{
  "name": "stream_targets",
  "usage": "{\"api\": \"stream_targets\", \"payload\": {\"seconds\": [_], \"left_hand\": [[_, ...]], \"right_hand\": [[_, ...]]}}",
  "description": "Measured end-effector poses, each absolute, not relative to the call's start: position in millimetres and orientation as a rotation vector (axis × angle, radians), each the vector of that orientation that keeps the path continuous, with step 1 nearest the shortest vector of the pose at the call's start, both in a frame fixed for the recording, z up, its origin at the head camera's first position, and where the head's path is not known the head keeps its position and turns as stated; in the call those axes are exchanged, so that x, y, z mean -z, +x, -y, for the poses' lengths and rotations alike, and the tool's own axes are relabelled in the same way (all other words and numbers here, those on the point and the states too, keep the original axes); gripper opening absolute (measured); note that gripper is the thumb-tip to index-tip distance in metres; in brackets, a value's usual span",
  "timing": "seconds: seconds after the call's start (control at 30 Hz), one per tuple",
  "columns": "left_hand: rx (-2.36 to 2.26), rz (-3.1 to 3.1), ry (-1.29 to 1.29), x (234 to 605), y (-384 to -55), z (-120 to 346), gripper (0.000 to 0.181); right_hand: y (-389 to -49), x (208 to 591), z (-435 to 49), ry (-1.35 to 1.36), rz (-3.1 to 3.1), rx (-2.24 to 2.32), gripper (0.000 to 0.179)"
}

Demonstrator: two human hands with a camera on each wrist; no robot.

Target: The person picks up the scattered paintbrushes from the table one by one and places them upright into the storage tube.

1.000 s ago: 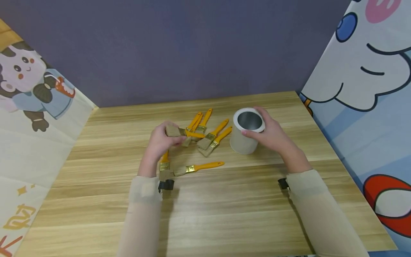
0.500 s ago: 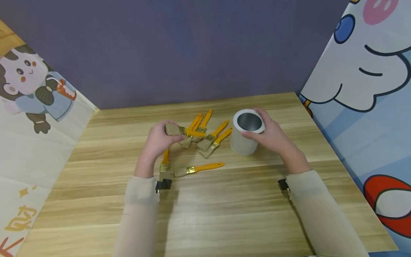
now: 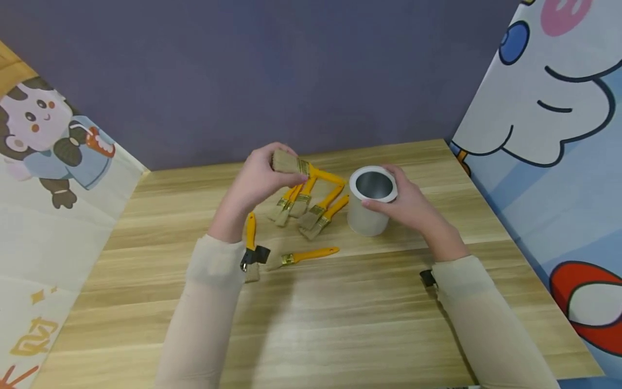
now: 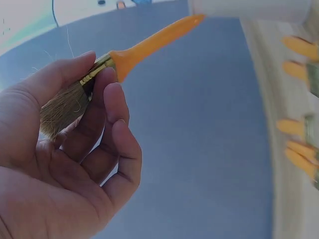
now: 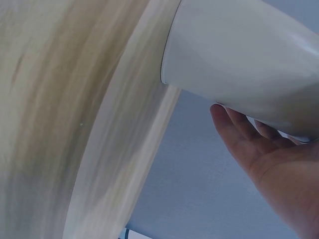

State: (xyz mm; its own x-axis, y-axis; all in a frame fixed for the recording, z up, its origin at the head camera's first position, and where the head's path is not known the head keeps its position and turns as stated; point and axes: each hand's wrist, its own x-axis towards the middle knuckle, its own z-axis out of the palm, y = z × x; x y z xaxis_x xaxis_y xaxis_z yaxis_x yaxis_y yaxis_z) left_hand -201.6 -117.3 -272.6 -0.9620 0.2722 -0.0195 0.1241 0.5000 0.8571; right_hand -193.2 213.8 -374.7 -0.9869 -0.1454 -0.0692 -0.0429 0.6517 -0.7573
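Brush handle-first at the can, both hands busy.
So from my seat, going left to right: one loose brush (image 3: 250,229) lies left of centre on the tabletop (image 3: 369,313), then I've got the left hand (image 3: 255,175) up near the back edge, pinching the held brush (image 3: 305,167) by its metal band, bristles palm-side. Its long axis slopes right and slightly toward the front edge, tip just beside the can (image 3: 362,217); can't tell if they touch. The can stands upright toward the back right corner, right hand (image 3: 408,202) gripping its right side.
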Motion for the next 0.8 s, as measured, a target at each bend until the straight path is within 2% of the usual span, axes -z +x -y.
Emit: {"api": "stream_targets", "payload": {"seconds": [0.23, 0.4, 0.57, 0.8], "left_hand": [[-1.333, -2.635, 0.505, 232.3, -208.5, 80.9, 0.042], [-1.285, -2.593, 0.631, 218.7, -215.4, 56.6, 0.037], [-1.093, -2.552, 0.72, 229.5, -232.6, 26.5, 0.031], [-0.864, -2.528, 0.732, 257.5, -249.2, -3.4, 0.043]], "right_hand": [[-193.9, 373.3, -211.6, -0.161, -2.727, 1.283, 0.118], [-194.2, 372.0, -211.6, -0.169, -2.705, 1.303, 0.115], [-194.7, 371.7, -212.8, -0.173, -2.713, 1.315, 0.113], [-192.7, 374.2, -214.7, -0.172, -2.696, 1.298, 0.115]]}}
